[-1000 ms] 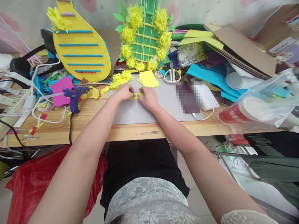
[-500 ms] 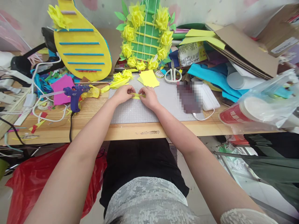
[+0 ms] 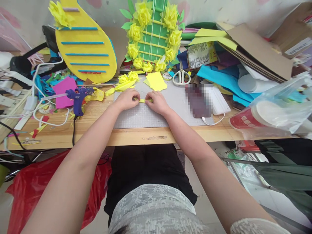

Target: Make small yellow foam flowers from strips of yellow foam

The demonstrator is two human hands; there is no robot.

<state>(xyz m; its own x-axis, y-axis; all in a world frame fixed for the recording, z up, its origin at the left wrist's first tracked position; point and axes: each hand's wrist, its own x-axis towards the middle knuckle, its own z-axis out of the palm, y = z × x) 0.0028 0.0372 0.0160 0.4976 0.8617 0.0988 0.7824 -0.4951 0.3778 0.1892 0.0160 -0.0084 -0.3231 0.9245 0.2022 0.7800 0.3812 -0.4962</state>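
Note:
Between my hands, just above a grey cutting mat [image 3: 136,118], is a narrow strip of yellow paper [image 3: 142,101]. My left hand [image 3: 128,99] pinches its left end, fingers curled. At the other end, my right hand [image 3: 157,101] grips it between thumb and fingers. Much of the strip is hidden by the fingertips. Behind the right hand lie square yellow sheets [image 3: 156,81] in a loose stack. Crumpled yellow paper flowers [image 3: 128,79] rest beyond the left hand.
A purple glue gun [image 3: 78,100] sits left with its cord hanging. White-handled scissors [image 3: 181,77], a blurred-out flat object [image 3: 198,100] and a white power bank [image 3: 219,100] lie right. A bagged red cup [image 3: 248,118] stands farther right. Yellow [image 3: 85,61] and green [image 3: 151,42] instrument-shaped crafts stand behind.
The yellow strip looks narrower than before. Both hands stay close to the same spot, with a slightly wider gap between them.

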